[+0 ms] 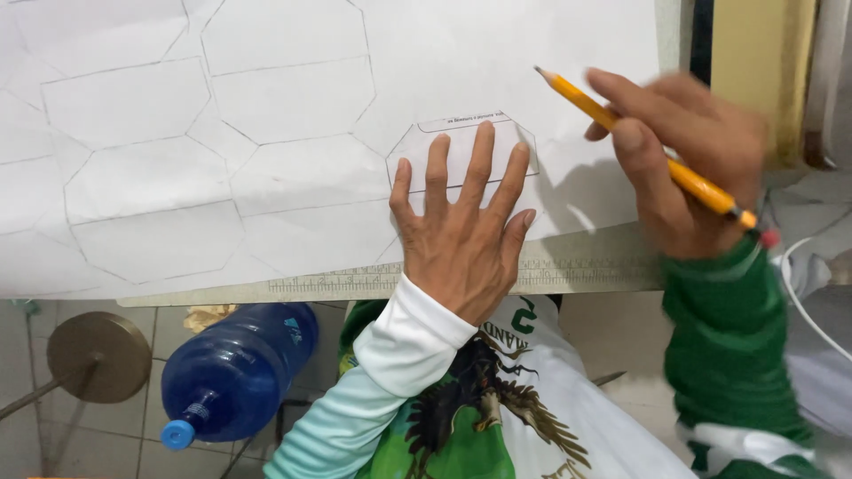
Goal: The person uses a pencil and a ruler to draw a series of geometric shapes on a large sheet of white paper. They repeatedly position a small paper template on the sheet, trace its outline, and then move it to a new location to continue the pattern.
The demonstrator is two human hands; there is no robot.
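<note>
Left hand (pixel 461 235) lies flat, fingers spread, pressing a clear template (pixel 461 151) onto the big white sheet (pixel 293 106), which is already covered in pencilled outlines. Right hand (pixel 683 160) grips a yellow pencil (pixel 639 142), tip raised just right of the template. A ruler (pixel 355 284) lies along the sheet's near edge; a blue bottle (pixel 235 368) sits on the floor below, near left.

Left hand (pixel 461 235) flat — fingers spread — pressing octagonal paper template (pixel 461 146) onto traced white sheet (pixel 266 106); right hand (pixel 683 155) grips yellow pencil (pixel 652 151).

blue plastic bottle (pixel 232 372) with small pale label lies on floor.
</note>
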